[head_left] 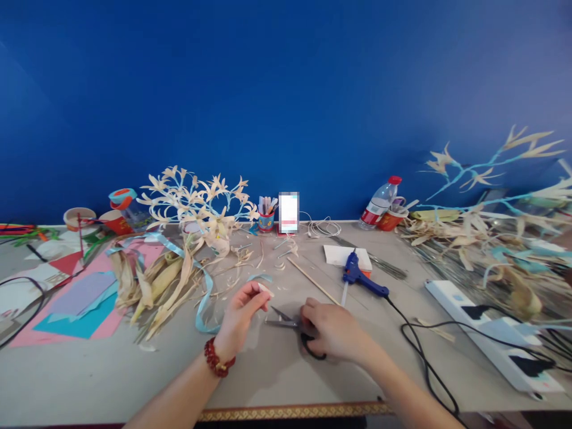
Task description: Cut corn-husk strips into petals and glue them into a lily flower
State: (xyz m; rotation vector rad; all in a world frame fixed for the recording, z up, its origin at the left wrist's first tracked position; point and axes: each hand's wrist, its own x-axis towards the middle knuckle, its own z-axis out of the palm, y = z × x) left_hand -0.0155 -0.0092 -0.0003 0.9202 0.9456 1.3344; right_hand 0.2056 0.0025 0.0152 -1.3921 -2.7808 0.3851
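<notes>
My left hand (241,316), with a red bead bracelet at the wrist, is raised a little over the table and pinches a small pale piece of husk (265,289) between thumb and fingers. My right hand (333,330) is closed around the black handles of a pair of scissors (286,322), whose blades point left toward the pinched piece. A thin wooden stick (313,280) lies just beyond the scissors. A blue glue gun (360,275) lies to the right of the stick, its black cord running toward the table's front edge.
Dried corn husks (156,286) and a light blue ribbon (203,298) lie at left beside coloured paper sheets (80,304). Husk flower branches (196,199) stand at the back. A white power strip (491,333) and cables lie at right, with a bottle (379,202) and cups behind.
</notes>
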